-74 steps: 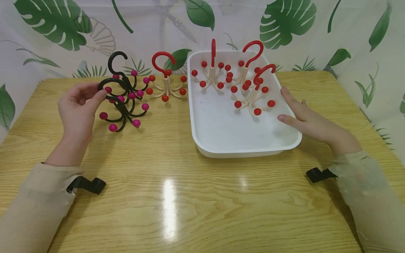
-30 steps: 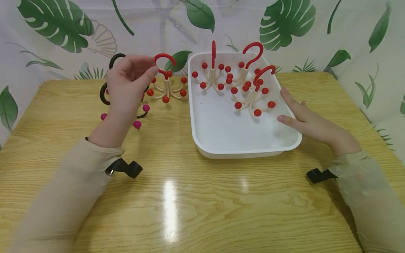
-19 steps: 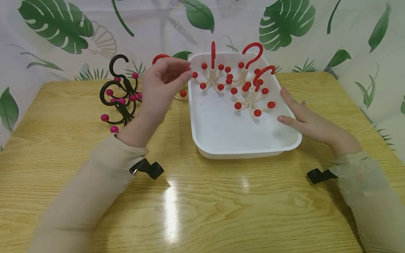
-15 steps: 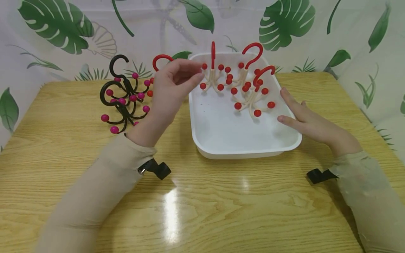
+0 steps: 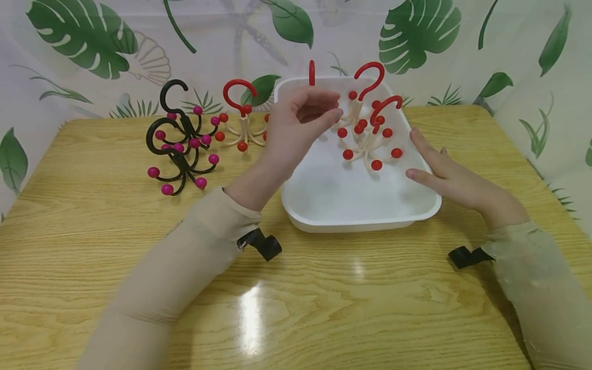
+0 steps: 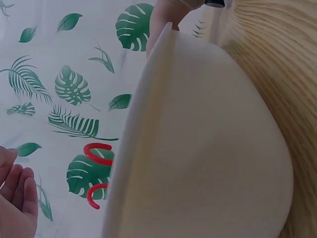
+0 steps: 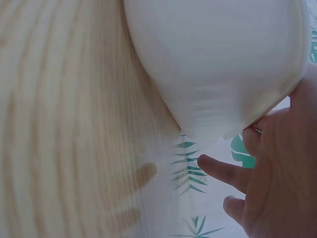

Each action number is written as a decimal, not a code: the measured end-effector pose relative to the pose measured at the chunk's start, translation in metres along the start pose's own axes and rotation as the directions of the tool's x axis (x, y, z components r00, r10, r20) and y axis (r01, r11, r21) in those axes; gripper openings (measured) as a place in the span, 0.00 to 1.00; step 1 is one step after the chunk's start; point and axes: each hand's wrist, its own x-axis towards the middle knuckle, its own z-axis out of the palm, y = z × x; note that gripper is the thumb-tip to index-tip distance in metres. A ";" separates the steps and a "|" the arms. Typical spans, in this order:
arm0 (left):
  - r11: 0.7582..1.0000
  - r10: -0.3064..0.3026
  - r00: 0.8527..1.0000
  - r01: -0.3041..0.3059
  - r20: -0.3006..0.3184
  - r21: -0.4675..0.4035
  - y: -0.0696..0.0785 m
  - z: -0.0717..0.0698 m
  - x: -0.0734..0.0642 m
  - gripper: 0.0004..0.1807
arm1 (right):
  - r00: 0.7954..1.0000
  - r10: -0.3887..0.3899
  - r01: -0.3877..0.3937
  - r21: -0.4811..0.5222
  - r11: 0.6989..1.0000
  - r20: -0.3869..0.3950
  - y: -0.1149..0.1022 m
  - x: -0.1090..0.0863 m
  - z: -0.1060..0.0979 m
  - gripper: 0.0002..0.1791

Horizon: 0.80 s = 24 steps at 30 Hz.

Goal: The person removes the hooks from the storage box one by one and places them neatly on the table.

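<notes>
My left hand (image 5: 298, 121) hovers over the left part of the white plastic tray (image 5: 344, 224), fingers loosely bent and nothing between them. It hides most of one red-hooked hanger (image 5: 312, 72) in the tray. Two more hangers, one farther back (image 5: 372, 72) and one nearer (image 5: 367, 144), stand beyond its fingertips, with cream arms ending in red balls. My right hand (image 5: 455, 177) rests on the tray's right rim, thumb and forefinger over the edge. In the right wrist view, its other fingers (image 7: 225, 173) stretch straight outside the tray wall.
Left of the tray, another red-and-cream hanger (image 5: 243, 126) stands on the wooden table (image 5: 324, 303). Beside it are two black hangers with pink balls, one in front (image 5: 184, 164) and one behind (image 5: 185, 121). A leaf-patterned cloth (image 5: 208, 31) hangs behind the table.
My left hand has left the front black hanger's hook and travelled right, past the red hanger on the table, to above the tray. My right hand and the hangers have stayed put.
</notes>
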 end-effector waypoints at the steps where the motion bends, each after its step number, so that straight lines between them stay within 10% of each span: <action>1: 1.000 -0.004 1.000 0.004 -0.003 0.000 0.000 0.002 0.001 0.14 | 1.000 0.001 -0.001 0.000 1.000 0.001 0.000 0.000 0.000 0.41; 15: 0.995 -0.089 0.995 0.087 0.036 0.054 -0.010 0.032 0.019 0.18 | 1.000 0.016 -0.017 0.032 0.999 0.013 0.002 0.000 0.001 0.40; 24: 0.980 -0.185 0.979 0.178 0.082 0.086 -0.043 0.048 0.038 0.25 | 1.000 0.015 -0.015 0.027 1.000 0.008 0.002 0.000 0.000 0.40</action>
